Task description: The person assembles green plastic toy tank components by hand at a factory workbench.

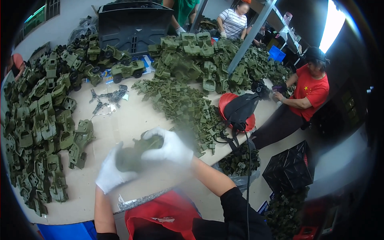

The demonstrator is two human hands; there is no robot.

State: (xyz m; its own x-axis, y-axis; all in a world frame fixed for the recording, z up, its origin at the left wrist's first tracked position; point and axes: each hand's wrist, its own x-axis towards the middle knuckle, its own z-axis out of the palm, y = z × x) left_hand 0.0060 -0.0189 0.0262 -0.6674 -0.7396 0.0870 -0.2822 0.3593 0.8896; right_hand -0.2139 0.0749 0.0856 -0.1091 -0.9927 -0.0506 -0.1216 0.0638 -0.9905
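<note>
We curl our left hand (113, 171) and right hand (171, 149) around one blurred olive-green toy-vehicle part (130, 158); we should support it evenly, without squeezing.

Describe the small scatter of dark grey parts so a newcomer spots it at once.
Find the big black bin at the far side of the table. Come nearer, past the green toy jeep, to the stretch between the left green heap and the right green heap. The dark grey parts lie there, set apart by their colour and thin shapes from the green pieces around.
</note>
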